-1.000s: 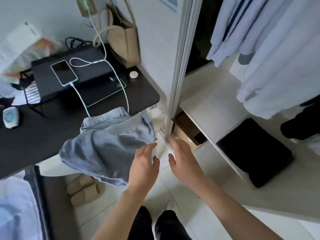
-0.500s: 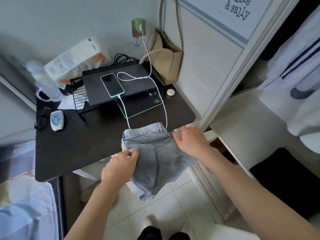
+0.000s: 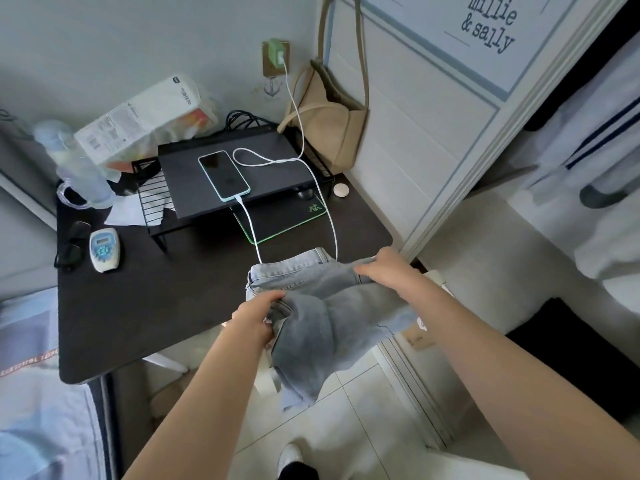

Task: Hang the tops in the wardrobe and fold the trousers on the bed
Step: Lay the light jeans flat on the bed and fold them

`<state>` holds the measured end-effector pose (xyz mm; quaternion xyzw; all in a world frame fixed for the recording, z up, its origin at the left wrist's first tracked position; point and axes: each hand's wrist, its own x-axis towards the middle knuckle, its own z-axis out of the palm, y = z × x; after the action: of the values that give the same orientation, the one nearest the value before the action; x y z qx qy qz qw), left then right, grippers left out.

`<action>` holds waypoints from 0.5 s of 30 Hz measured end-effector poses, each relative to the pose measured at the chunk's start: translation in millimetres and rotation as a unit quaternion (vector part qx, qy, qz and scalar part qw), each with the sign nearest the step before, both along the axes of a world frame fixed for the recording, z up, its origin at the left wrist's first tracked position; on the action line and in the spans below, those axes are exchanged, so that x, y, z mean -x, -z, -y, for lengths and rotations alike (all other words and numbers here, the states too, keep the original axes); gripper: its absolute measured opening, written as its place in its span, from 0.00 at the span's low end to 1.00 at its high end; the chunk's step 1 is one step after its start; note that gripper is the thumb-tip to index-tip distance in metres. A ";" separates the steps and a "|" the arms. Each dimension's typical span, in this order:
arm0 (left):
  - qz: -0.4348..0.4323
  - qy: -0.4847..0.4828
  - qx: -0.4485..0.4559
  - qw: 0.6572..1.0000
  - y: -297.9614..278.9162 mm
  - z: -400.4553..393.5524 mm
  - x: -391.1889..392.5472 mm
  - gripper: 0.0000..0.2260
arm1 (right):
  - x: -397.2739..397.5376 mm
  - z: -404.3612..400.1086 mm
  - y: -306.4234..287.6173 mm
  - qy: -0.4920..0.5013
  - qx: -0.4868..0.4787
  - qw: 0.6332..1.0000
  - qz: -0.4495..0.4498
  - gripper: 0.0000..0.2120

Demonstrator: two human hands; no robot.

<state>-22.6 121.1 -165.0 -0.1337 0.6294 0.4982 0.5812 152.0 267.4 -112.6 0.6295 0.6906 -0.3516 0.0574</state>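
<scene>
I take the dark desk (image 3: 145, 306) as my reference; it fills the left centre of the head view. Right of the desk stands the wardrobe (image 3: 433, 140), its white sliding door lettered "millie & sally", with pale tops (image 3: 595, 140) hanging in the open section beyond the door frame. Left of the desk, a strip of the bed (image 3: 31, 393) with light blue bedding shows.

At the desk's front right corner I see the jeans (image 3: 322, 323), light grey-blue denim. The waistband end lies over the desk edge; the rest hangs bunched below it, above the floor tiles.

My right hand (image 3: 384, 268) sits on the upper right part of the jeans at the desk corner, fingers curled over a fold of denim and gripping it. My left hand (image 3: 256, 317) holds the left side of the jeans just off the desk's front edge, fingers closed on the cloth.

On the rear of the desk a black stand (image 3: 263, 157) carries a phone (image 3: 223, 174) with a white cable (image 3: 294, 109) running to a wall plug. A beige bag (image 3: 332, 126) hangs at the desk's back right corner. A clear bottle (image 3: 76, 168) stands at the back left.
</scene>
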 end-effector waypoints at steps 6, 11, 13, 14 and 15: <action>0.021 0.005 -0.030 0.999 -33.6 3.4 -3.0 0.02 | -28.4 19.4 -24.8 0.052 -0.003 0.966 -0.254 0.11; -0.036 -0.010 -0.131 0.991 -71.2 24.5 -17.5 0.20 | -69.8 41.8 -49.5 0.053 0.060 0.906 -0.415 0.07; -0.126 -0.032 -0.186 0.974 -86.9 34.8 -32.7 0.23 | -85.8 49.8 -56.8 0.031 0.104 0.882 -0.459 0.11; -0.179 -0.041 -0.204 0.962 -95.5 41.3 -44.3 0.23 | -93.7 53.3 -60.6 0.021 0.117 0.874 -0.471 0.14; -0.226 -0.051 -0.211 0.949 -103.9 47.9 -56.1 0.25 | -100.4 56.2 -62.2 0.007 0.128 0.867 -0.481 0.16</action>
<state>33.4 73.1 -61.1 0.0762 0.6170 0.6662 0.4120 252.4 211.2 -50.4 0.3745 0.5772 -0.6964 -0.2041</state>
